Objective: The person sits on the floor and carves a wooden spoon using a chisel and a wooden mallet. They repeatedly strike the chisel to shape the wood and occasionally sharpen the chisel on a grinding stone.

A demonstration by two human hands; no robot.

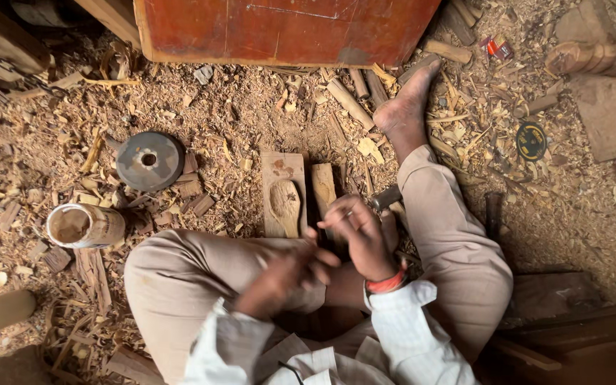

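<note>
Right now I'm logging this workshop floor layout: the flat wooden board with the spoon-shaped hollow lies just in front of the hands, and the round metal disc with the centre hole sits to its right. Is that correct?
Not quite. The head view shows the round metal disc to the left of the wooden board, not to its right. The rest holds: the board with the spoon-shaped hollow lies just in front of the left hand and right hand.

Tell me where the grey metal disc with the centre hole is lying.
In the head view the grey metal disc lies on the wood shavings at the person's left, above the open-topped cylindrical tin and left of the carved wooden plank.
</note>
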